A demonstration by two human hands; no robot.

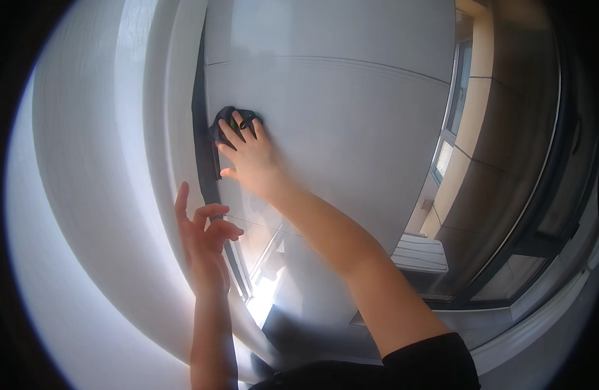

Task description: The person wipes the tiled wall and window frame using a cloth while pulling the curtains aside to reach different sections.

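Observation:
My right hand [248, 153] lies spread, palm down, on a dark cloth [224, 119], pressing it against a smooth grey tiled surface [338, 126]. The cloth is bunched near a dark strip [200, 122] along the surface's left edge. Under the fingers a small green patch shows; what it belongs to cannot be told. Lower left, my left hand [204, 234] is raised beside the pale curved wall or panel, its index finger extended and the other fingers loosely bent, with nothing visible in it. Whether it touches the panel cannot be told.
On the left runs a white curved surface [85, 146]. At the right are a window [458, 92], brown tiles [509, 122] and a dark-framed glass panel [509, 278]. A white ribbed object [420, 253] is near the grey surface's right edge. Bright light glares below my hands.

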